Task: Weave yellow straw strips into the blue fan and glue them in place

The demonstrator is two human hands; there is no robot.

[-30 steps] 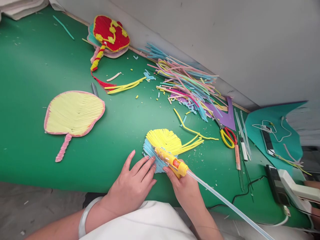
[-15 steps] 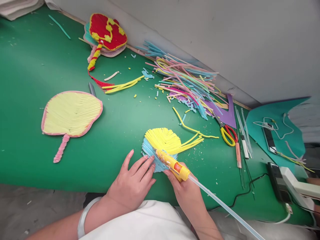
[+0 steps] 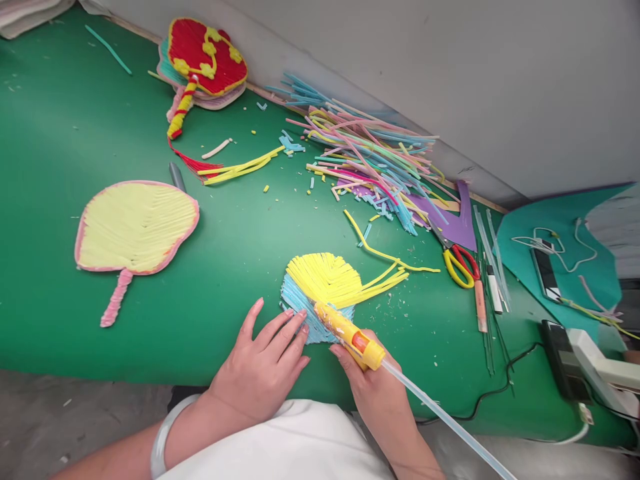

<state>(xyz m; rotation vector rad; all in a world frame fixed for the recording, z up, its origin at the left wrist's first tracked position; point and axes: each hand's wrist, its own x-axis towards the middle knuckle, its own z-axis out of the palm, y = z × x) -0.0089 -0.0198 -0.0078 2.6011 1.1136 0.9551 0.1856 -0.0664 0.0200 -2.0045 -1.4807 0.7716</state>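
A small fan-shaped piece (image 3: pixel 320 283), yellow strips over blue, lies near the front edge of the green table (image 3: pixel 240 233). My left hand (image 3: pixel 263 367) rests flat with fingers spread, its fingertips pressing the blue part of the piece. My right hand (image 3: pixel 373 390) is closed round a yellow glue gun (image 3: pixel 350 333), whose nozzle touches the piece at the line between yellow and blue. A long clear glue stick (image 3: pixel 445 417) sticks out behind the gun toward the lower right. Loose yellow strips (image 3: pixel 387 277) trail off the piece to the right.
A finished pale yellow fan with pink rim (image 3: pixel 135 230) lies at left, a red and yellow fan (image 3: pixel 205 57) at the back. A heap of coloured strips (image 3: pixel 370 160) sits by the wall. Yellow-handled scissors (image 3: pixel 457 263), a phone (image 3: pixel 545 273) and a power cable (image 3: pixel 495 390) lie at right.
The glue gun's nozzle has crept slightly along the piece toward me; my left hand keeps pressing in the same spot. The view has shifted a little.
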